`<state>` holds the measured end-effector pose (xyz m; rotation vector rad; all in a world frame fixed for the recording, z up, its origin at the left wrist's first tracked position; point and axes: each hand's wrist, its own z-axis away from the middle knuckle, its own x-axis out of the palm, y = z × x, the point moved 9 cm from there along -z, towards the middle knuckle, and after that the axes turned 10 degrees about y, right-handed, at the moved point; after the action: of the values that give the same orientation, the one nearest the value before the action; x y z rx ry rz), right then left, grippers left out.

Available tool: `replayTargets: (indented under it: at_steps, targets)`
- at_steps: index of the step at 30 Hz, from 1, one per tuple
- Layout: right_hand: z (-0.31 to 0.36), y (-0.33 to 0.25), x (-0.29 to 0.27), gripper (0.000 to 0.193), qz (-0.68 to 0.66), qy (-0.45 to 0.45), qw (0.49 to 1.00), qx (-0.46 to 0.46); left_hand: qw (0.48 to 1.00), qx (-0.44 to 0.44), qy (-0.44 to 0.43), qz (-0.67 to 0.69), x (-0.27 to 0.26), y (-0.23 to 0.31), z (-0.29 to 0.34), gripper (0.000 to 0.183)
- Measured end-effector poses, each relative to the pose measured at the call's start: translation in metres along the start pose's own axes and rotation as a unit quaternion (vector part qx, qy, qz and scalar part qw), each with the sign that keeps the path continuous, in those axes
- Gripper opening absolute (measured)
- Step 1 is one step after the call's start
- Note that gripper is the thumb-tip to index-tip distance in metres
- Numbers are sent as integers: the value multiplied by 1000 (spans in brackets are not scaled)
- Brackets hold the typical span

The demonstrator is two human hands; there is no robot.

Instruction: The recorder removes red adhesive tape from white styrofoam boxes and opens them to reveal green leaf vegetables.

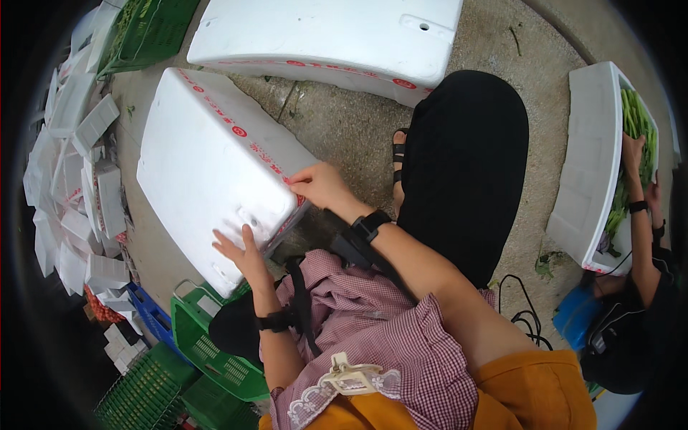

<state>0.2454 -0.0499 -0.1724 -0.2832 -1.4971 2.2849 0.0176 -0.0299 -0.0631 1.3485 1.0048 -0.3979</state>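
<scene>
A white foam box (193, 161) stands before me on the left, its lid facing up. Red-printed packing tape (236, 130) runs along the seam on its right side. My left hand (249, 259) is open, fingers spread over the near part of the lid beside a small molded recess. At the box's near right corner, my right hand (322, 188) is closed, with thumb and forefinger pinched on the tape. The fingertips partly hide the tape there.
A larger white foam box (322, 32) lies ahead. Green crates (208, 337) stand lower left, near piled foam boxes (75, 165). On the right, another person's hands (633, 154) reach into a foam box (584, 158) of green vegetables. A black cable (527, 304) lies on the floor.
</scene>
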Motion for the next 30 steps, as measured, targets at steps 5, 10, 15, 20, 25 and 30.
replayTargets:
  at_steps: [5,10,15,20,25,30]
  targets:
    - [-6,-9,1,18,-30,14,999,-4,970,109,-193,-104,63,51,-7,83]
    - [-7,-16,0,16,63,1,998,-12,943,67,-224,-237,95,48,-6,93]
    - [-15,-11,2,16,2,-25,1000,18,928,30,-277,-250,102,42,-4,97]
    - [-20,-24,5,14,105,-3,993,-50,926,33,-280,-249,104,35,-7,98]
    - [-30,-9,0,17,62,-18,998,26,925,30,-298,-232,105,41,-4,99]
    - [-27,-21,5,17,127,-12,992,2,926,27,-298,-232,105,37,-4,99]
